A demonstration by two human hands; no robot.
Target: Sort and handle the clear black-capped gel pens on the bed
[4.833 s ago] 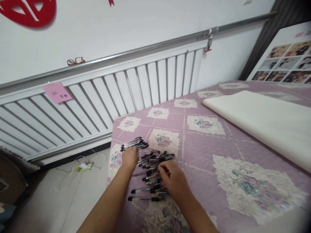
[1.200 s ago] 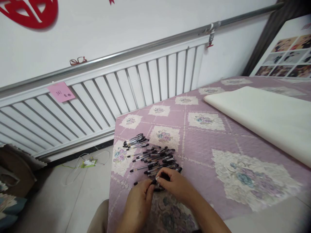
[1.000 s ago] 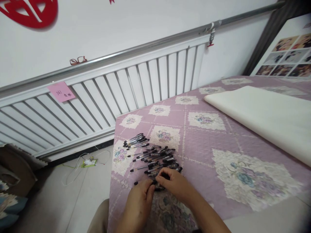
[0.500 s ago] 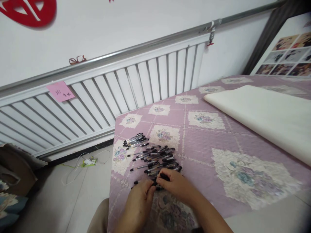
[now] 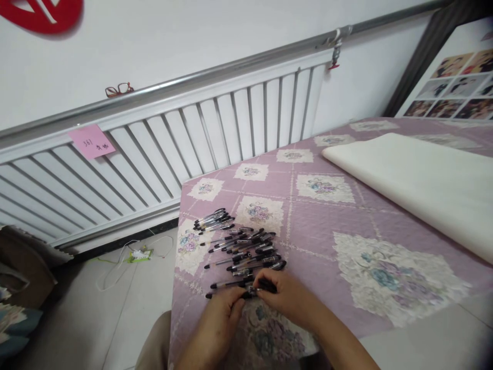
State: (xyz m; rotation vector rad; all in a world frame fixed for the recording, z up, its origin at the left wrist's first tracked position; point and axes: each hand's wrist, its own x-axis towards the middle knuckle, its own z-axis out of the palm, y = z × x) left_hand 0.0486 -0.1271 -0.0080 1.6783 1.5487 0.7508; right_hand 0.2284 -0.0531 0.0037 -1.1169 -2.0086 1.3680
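Note:
Several black-capped clear pens (image 5: pixel 246 252) lie in a loose heap near the front left corner of a purple floral quilt (image 5: pixel 327 226). A small neat bunch of pens (image 5: pixel 212 219) lies just beyond the heap. My left hand (image 5: pixel 223 318) and my right hand (image 5: pixel 285 300) meet at the near edge of the heap. Both pinch the same pen (image 5: pixel 246 293), left fingers on the barrel, right fingertips at its dark cap end. The pen's tip points left.
A folded white sheet (image 5: pixel 416 180) lies on the quilt at the right. A white slatted radiator cover (image 5: pixel 173 133) with a pink note (image 5: pixel 91 142) runs along the wall; red glasses (image 5: pixel 119 90) rest on its pipe. Cables (image 5: pixel 131 254) lie on the floor left of the bed. Photo board (image 5: pixel 450 82) at right.
Over the last seconds both hands came together on one pen at the near edge of the heap. The view has tilted slightly down; the hands stay closed on the pen.

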